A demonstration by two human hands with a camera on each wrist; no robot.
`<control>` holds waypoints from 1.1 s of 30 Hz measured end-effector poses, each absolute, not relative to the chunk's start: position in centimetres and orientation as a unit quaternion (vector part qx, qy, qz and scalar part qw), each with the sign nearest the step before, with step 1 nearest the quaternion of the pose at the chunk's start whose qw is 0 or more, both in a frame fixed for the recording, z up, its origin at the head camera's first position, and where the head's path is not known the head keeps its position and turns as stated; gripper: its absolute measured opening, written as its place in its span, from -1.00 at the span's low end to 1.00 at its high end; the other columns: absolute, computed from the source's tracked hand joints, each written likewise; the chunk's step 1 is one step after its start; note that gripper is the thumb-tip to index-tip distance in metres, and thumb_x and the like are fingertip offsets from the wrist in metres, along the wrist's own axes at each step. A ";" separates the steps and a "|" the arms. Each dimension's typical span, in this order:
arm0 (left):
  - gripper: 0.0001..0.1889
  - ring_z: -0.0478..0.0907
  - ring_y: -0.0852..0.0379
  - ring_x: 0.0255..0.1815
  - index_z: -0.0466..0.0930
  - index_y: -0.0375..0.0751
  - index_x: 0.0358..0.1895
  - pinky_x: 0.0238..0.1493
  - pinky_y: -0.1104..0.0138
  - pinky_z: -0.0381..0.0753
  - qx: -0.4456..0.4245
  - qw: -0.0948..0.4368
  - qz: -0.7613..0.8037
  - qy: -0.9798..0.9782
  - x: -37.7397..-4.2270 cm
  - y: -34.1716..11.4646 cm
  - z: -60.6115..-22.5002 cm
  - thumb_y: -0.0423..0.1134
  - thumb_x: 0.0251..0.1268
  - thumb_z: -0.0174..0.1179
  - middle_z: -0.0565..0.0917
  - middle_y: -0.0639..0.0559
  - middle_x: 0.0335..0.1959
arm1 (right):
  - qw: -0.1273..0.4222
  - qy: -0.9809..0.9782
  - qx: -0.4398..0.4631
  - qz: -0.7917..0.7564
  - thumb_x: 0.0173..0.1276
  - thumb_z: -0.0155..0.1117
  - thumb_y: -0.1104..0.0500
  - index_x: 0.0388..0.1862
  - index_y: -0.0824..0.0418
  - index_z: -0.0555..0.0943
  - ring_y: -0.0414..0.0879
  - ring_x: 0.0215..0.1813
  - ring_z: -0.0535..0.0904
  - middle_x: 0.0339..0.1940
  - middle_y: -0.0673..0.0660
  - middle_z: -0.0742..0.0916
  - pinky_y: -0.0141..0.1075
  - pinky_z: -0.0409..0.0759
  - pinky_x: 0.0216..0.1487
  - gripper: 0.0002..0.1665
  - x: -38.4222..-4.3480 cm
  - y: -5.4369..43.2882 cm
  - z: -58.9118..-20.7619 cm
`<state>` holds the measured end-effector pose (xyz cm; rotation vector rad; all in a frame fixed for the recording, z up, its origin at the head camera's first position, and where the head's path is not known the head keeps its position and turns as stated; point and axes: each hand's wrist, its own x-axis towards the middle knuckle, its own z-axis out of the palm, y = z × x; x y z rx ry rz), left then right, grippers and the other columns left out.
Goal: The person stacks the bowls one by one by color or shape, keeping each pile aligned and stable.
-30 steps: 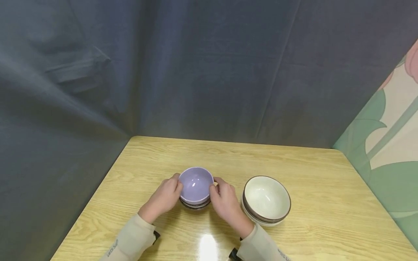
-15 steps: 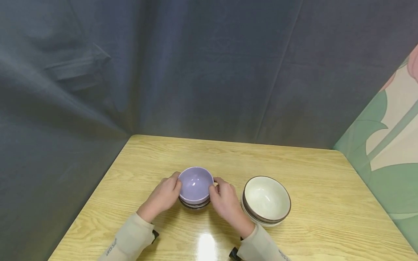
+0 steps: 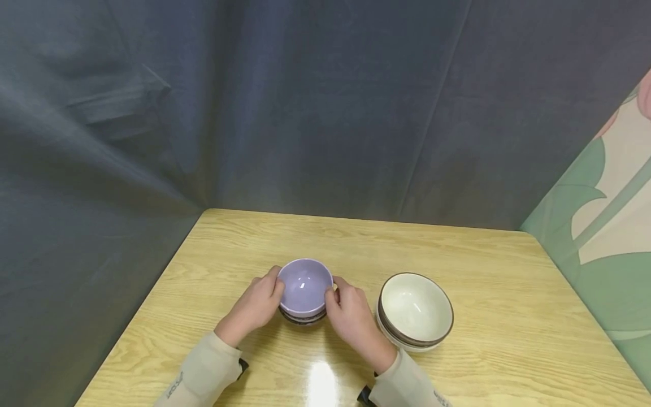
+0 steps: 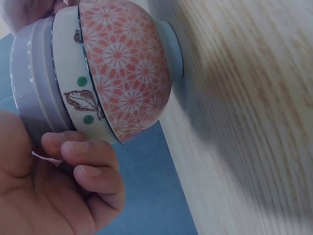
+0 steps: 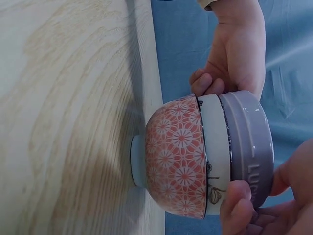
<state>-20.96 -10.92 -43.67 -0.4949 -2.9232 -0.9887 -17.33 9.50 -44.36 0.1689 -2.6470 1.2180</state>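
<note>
A purple bowl (image 3: 305, 285) is the top one in a nested stack. Under it shows a white bowl (image 4: 80, 105) with a leaf and green dots, and lowest is a bowl with a red flower pattern (image 5: 176, 156), its foot on the wooden table. My left hand (image 3: 256, 302) grips the purple bowl's left side, thumb at the rim and fingertips below it. On the opposite side my right hand (image 3: 351, 314) pinches the same bowl between thumb and fingers. The insides of the two lower bowls are hidden.
To the right of the hands stands a second stack, its top a cream bowl (image 3: 417, 308) with a brown rim. The wooden table (image 3: 508, 316) reaches back to a dark blue cloth (image 3: 325, 113). A floral panel (image 3: 615, 226) borders the right side.
</note>
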 end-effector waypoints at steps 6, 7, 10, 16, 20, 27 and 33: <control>-0.66 0.67 -0.18 0.02 0.47 -0.39 0.17 0.06 0.00 0.64 -0.165 0.004 -0.317 -0.934 -21.0 -10.7 -43.5 -0.27 0.55 -0.17 0.67 -0.35 0.04 | 0.124 -0.902 0.065 0.408 0.42 0.05 0.24 0.09 0.49 0.60 -0.30 -0.71 0.24 -0.76 -0.13 0.39 -0.40 0.26 -0.67 -0.59 -17.4 9.6 -44.3; -0.65 0.67 -0.19 0.02 0.46 -0.39 0.17 0.07 0.00 0.64 -0.166 0.005 -0.316 -0.934 -21.0 -10.7 -43.5 -0.28 0.55 -0.18 0.67 -0.35 0.03 | 0.125 -0.902 0.065 0.408 0.43 0.05 0.23 0.09 0.49 0.60 -0.30 -0.71 0.24 -0.76 -0.13 0.39 -0.40 0.26 -0.67 -0.59 -17.4 9.6 -44.3; -0.64 0.66 -0.22 0.04 0.45 -0.42 0.19 0.08 -0.01 0.63 -0.166 0.004 -0.316 -0.934 -21.0 -10.7 -43.4 -0.28 0.55 -0.17 0.67 -0.38 0.04 | 0.122 -0.903 0.063 0.407 0.44 0.04 0.23 0.10 0.49 0.60 -0.29 -0.71 0.24 -0.76 -0.13 0.38 -0.40 0.25 -0.67 -0.59 -17.4 9.6 -44.4; -0.59 0.64 -0.23 0.07 0.40 -0.48 0.26 0.10 -0.02 0.62 -0.160 -0.005 -0.315 -0.936 -20.9 -10.7 -43.4 -0.27 0.56 -0.20 0.63 -0.43 0.08 | 0.114 -0.904 0.058 0.408 0.45 0.03 0.21 0.11 0.49 0.59 -0.28 -0.70 0.24 -0.75 -0.12 0.39 -0.39 0.26 -0.67 -0.57 -17.4 9.6 -44.5; -0.57 0.63 -0.25 0.09 0.38 -0.49 0.29 0.11 -0.02 0.61 -0.159 -0.006 -0.313 -0.936 -20.8 -10.7 -43.6 -0.27 0.57 -0.20 0.62 -0.45 0.09 | 0.115 -0.904 0.062 0.407 0.45 0.04 0.22 0.11 0.51 0.59 -0.28 -0.69 0.25 -0.75 -0.11 0.39 -0.39 0.27 -0.67 -0.57 -17.4 9.6 -44.6; -0.58 0.62 -0.26 0.11 0.38 -0.49 0.28 0.12 -0.04 0.60 -0.160 -0.008 -0.308 -0.938 -20.8 -10.7 -43.7 -0.27 0.57 -0.19 0.63 -0.44 0.09 | 0.110 -0.903 0.060 0.410 0.43 0.05 0.23 0.12 0.50 0.59 -0.28 -0.68 0.26 -0.74 -0.12 0.39 -0.39 0.27 -0.66 -0.57 -17.2 9.5 -44.5; -0.60 0.64 -0.25 0.07 0.39 -0.48 0.27 0.07 -0.03 0.63 -0.155 -0.010 -0.308 -0.939 -20.8 -10.6 -43.5 -0.28 0.56 -0.18 0.64 -0.45 0.06 | 0.111 -0.904 0.063 0.408 0.44 0.04 0.22 0.12 0.49 0.59 -0.27 -0.67 0.26 -0.73 -0.12 0.38 -0.39 0.26 -0.66 -0.57 -17.4 9.6 -44.3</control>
